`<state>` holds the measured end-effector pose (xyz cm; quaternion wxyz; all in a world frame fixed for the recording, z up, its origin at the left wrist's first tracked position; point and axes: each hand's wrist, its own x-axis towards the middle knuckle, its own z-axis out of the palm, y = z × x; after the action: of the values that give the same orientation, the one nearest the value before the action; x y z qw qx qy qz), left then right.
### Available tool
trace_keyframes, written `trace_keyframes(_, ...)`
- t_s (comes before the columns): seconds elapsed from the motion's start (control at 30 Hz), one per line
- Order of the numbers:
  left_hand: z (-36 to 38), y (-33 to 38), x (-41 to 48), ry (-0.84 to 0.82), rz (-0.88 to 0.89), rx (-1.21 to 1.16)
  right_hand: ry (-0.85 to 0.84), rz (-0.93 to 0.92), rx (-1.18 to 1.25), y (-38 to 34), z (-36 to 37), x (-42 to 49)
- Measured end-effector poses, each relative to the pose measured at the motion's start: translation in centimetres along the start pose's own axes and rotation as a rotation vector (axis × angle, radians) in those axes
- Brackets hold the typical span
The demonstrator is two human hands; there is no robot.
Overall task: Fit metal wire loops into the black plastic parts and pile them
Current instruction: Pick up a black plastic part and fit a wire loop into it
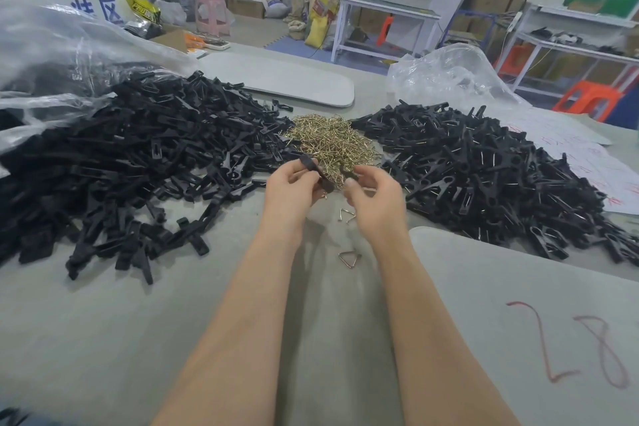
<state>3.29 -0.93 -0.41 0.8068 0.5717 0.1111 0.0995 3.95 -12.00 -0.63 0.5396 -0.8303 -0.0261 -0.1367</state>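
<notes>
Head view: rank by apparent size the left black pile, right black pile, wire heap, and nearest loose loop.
1. left black pile
2. right black pile, fairly close behind
3. wire heap
4. nearest loose loop, by far the smallest

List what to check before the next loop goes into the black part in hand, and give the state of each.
1. Part in hand: ok. The left hand grips a black part.
2. Loop in the other hand: cannot tell. The right hand pinches a small dark piece; no wire shows clearly there.
3. Loop supply: ok. The heap of wire loops lies just beyond both hands.
4. Loop seated in the held part: cannot tell; fingers cover much of it.
5. Drop spot: ok. The right pile, whose parts show wires, lies beside the right hand.
6. Strays: not ok. Loose loops lie on the table between the forearms.
</notes>
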Motion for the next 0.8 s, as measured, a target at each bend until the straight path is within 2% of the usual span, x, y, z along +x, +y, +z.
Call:
trace_keyframes(0.07,0.0,0.0,0.0,-0.073,-0.051,-0.106,0.014,0.051,0.237,-0.3,-0.2,0.1)
trace_keyframes(0.1,0.1,0.0,0.0,-0.103,-0.069,-0.118,0.018,0.037,0.263,-0.4,-0.2,0.1)
trace_keyframes(0.17,0.3,-0.2,-0.1,-0.131,-0.076,-0.089,0.012,-0.012,0.210,-0.5,0.0,0.0)
trace_keyframes(0.33,0.4,-0.7,0.2,-0.036,0.023,0.105,0.038,-0.050,0.021,-0.6,1.0,-0.1)
trace_keyframes(0.5,0.8,-0.6,0.0,-0.052,0.107,0.143,0.037,-0.156,-0.151,-0.6,1.1,-0.2)
trace_keyframes(0.57,0.8,-0.6,0.0,-0.079,0.125,0.155,0.039,-0.148,-0.138,-0.7,1.0,-0.2)
trace_keyframes(0.67,0.7,-0.8,-0.1,-0.169,0.131,0.197,0.045,-0.095,0.013,-0.9,0.8,-0.3)
trace_keyframes(0.8,0.3,-0.9,0.2,-0.156,0.065,0.083,0.010,-0.084,0.065,-0.9,0.6,-0.4)
